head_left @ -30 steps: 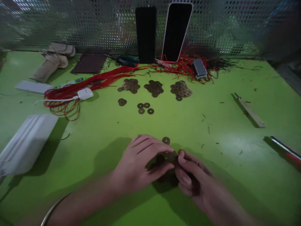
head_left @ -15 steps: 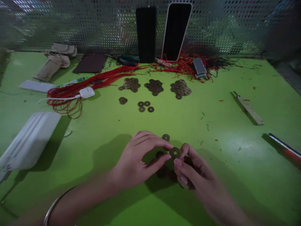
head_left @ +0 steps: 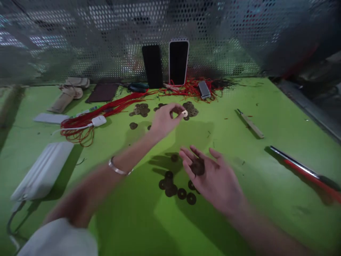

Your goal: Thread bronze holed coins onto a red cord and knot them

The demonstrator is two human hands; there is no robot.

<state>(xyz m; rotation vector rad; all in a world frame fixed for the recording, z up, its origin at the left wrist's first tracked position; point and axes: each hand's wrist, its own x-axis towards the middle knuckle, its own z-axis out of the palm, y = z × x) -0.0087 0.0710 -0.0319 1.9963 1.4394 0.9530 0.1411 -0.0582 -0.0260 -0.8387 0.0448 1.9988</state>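
My left hand (head_left: 163, 121) reaches forward over the green table (head_left: 266, 199) to the coin piles (head_left: 141, 109) at the back. Its thumb and fingers pinch a pale-looking coin (head_left: 184, 113). My right hand (head_left: 215, 179) lies palm up nearer to me, fingers spread, with a small stack of dark holed coins (head_left: 197, 166) resting in the palm. Several loose coins (head_left: 176, 188) lie on the table just left of and under that hand. A metal bangle (head_left: 117, 167) circles my left wrist.
A bundle of red cords (head_left: 87, 119) with a white case (head_left: 99, 121) lies at the left, and a white box (head_left: 42, 170) nearer. Two phones (head_left: 178, 62) lean on the mesh wall. A wooden stick (head_left: 250, 123) and a red-and-silver tool (head_left: 301, 170) lie at the right.
My left hand left the coins near me and reached forward to the far piles. My right hand turned palm up with coins in it. The camera tilted up and back.
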